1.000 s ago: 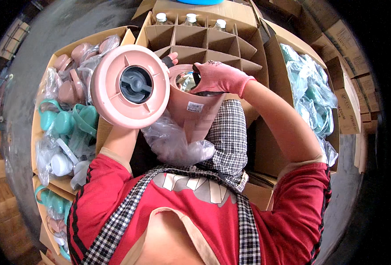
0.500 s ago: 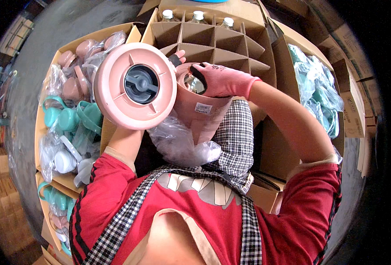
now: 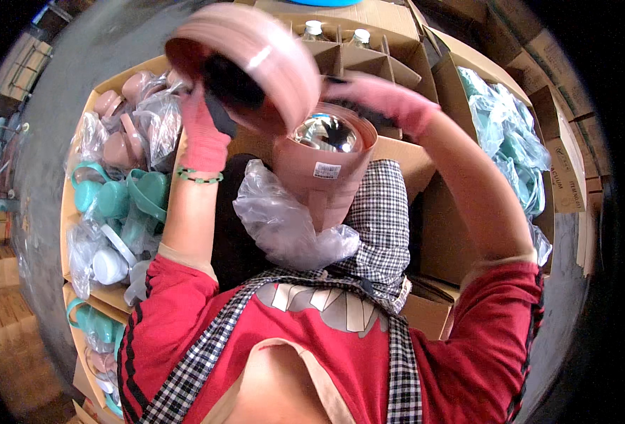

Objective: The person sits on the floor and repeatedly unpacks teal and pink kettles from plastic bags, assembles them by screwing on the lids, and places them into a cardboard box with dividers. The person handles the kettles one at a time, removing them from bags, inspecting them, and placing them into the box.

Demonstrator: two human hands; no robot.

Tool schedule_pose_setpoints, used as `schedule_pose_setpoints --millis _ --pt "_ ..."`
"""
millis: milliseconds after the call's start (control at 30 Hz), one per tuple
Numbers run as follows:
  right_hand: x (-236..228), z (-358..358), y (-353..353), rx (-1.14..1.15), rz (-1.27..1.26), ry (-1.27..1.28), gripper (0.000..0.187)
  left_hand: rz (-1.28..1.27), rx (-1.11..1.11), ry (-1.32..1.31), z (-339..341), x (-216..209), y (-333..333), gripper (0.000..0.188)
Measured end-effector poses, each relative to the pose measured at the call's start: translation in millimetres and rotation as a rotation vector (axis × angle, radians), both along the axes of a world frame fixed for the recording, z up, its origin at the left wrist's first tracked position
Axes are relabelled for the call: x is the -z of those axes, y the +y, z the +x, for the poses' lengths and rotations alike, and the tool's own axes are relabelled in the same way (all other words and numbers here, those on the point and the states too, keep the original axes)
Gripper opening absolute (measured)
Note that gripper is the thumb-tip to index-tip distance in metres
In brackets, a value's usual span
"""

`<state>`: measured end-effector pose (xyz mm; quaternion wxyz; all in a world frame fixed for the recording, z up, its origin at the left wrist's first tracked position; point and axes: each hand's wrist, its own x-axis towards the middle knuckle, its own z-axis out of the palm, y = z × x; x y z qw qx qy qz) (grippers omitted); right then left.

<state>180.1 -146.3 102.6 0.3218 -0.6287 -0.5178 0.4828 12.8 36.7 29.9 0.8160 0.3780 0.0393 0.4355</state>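
Observation:
My left hand [image 3: 206, 131], in a pink and black glove, grips a round pink flask base [image 3: 288, 67] with a dark centre. The base is tilted and smeared by motion. Under it, a pink vacuum flask body [image 3: 319, 169] leans on my lap with its wide end up. Inside shows the rounded mirror-like end of a glass liner [image 3: 330, 133]. My right hand [image 3: 379, 99], gloved alike, is just beyond the flask's rim, by the base's right edge. Its fingers are blurred, and I cannot tell whether they touch the base. A clear plastic bag [image 3: 274, 219] bunches around the flask's lower part.
Ahead stands a carton with cardboard dividers [image 3: 401, 71] and white-capped bottles [image 3: 312, 30]. On the left, a carton [image 3: 69, 240] holds pink, teal and white cups in plastic. Bagged teal parts [image 3: 500, 134] fill a carton on the right. A blue object [image 3: 326, 1] shows at the top.
The flask base has swung up and to the right, tipping from facing me to lying over the flask. My right hand has come out of the flask's mouth, uncovering the liner.

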Motion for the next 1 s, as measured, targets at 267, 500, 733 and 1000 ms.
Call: schedule_pose_setpoints --millis 267,500,733,1000 --pt "3.4 6.9 0.8 0.173 0.611 1.348 0.062 0.424 -0.111 0.363 5.6 -92.7 -64.6 0.040" --pt "-32.8 -47.3 -7.5 0.540 1.354 -1.105 0.064 0.430 0.041 0.377 -19.4 -91.7 -73.0 0.042" --pt "-7.5 -53.8 1.3 0.575 0.951 -0.884 0.067 0.619 0.014 0.317 -19.0 -81.3 -92.2 0.057" --pt "34.5 24.5 -18.4 0.758 0.409 0.572 0.068 1.323 -0.277 0.572 -4.3 -82.0 -65.7 0.060"
